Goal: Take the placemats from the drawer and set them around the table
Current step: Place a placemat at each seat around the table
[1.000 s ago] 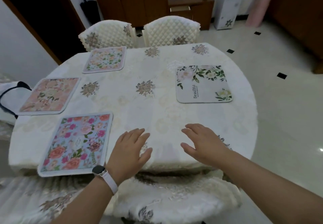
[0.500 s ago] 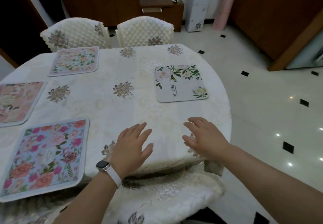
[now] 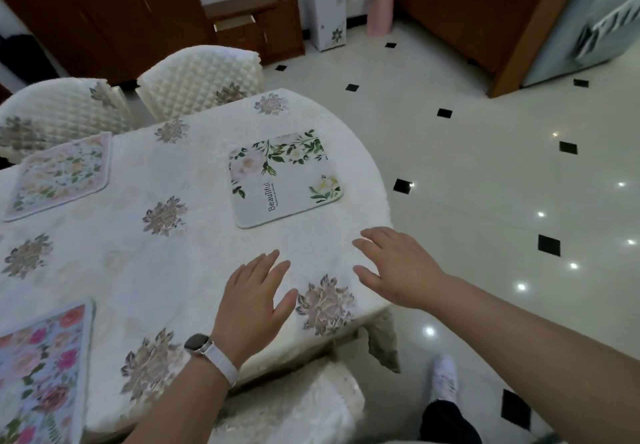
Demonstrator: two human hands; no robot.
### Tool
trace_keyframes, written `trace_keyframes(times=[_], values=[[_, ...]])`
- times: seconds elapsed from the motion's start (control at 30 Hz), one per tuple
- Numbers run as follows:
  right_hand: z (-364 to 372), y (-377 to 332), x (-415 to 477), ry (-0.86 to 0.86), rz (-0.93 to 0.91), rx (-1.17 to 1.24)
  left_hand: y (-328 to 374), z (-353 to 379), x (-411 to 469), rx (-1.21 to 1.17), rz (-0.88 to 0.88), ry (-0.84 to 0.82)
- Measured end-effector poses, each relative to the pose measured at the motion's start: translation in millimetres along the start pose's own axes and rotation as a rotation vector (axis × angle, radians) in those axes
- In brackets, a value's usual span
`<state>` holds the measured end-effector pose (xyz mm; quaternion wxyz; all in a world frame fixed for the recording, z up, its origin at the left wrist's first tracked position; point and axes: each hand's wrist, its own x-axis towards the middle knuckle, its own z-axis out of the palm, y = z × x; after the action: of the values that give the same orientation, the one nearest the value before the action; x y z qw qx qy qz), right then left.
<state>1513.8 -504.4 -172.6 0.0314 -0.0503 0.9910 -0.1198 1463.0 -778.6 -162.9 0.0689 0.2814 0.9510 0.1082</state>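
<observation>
Tabletop [image 3: 207,263]: rounded, under a cream embossed cloth with embroidered flowers.
Placemats: white "Beautiful" mat [image 3: 284,177] flat near the right edge; pastel floral mat [image 3: 62,173] far left; blue rose mat [image 3: 38,367] near left. All soft, rounded-cornered rectangles.
Left hand [image 3: 252,298]: grip released, fingers spread, empty.
Right hand [image 3: 398,263]: grip released, empty.
Chairs [image 3: 201,80]: quilted cream covers.

White placemat [image 3: 285,178] with green leaves; cream floral tablecloth [image 3: 194,256].
</observation>
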Motion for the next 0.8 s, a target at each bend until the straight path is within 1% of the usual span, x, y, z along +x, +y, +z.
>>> trace_keyframes(times=[0.2, 0.3, 0.4, 0.47, 0.6, 0.8], values=[[-28.5, 124.9, -7.6, 0.02, 0.035, 0.062, 100.8, 21.3, 78.5, 0.003, -0.032, -0.046], [-50.2, 186.9, -10.6, 0.023, 0.035, 0.057, 147.2, 28.8, 117.0, 0.003, -0.031, -0.041], [-72.6, 241.0, -8.2, 0.039, 0.025, 0.043, 190.0, 33.9, 150.6, -0.07, -0.081, -0.011], [-81.3, 260.4, -3.5, 0.055, 0.019, 0.034, 208.3, 36.0, 164.7, -0.127, -0.119, 0.001], [-91.4, 283.2, 13.7, 0.063, -0.008, 0.062, 230.0, 39.3, 189.4, -0.126, -0.148, 0.003], [-92.2, 292.6, 62.5, 0.039, -0.087, 0.077, 211.0, 36.3, 224.7, -0.037, -0.192, 0.065]])
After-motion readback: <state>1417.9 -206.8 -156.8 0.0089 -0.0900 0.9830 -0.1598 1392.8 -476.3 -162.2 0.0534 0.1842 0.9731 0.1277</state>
